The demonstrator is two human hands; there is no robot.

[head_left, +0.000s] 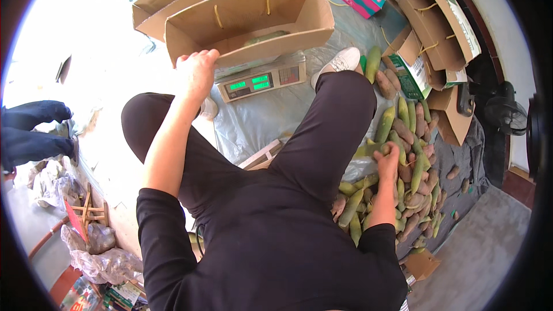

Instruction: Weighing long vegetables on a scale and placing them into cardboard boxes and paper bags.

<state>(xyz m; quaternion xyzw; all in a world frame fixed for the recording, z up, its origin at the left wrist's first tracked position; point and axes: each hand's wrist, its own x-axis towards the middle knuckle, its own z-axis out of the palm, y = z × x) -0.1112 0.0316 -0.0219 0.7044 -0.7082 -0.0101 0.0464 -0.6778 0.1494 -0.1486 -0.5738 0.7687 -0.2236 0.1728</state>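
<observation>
My left hand (197,74) is closed over the near left rim of an open brown cardboard box (247,14) with yellow cord handles. The box stands on a digital scale (262,83) with lit green displays. Inside it a green radish (268,37) lies partly hidden by the near wall. To the right, my right hand (388,161) is closed around a green radish (368,150) over a heap. Long green radishes (416,173) and reddish-brown roots like sweet potatoes (404,131) make up that heap.
More open cartons (440,29) stand at the far right near a black fan (506,109). Another brown box (167,3) is behind the scale's left side. Plastic sheeting (247,132) covers the floor. At the left are another person's legs (37,132) and plastic bags (98,253).
</observation>
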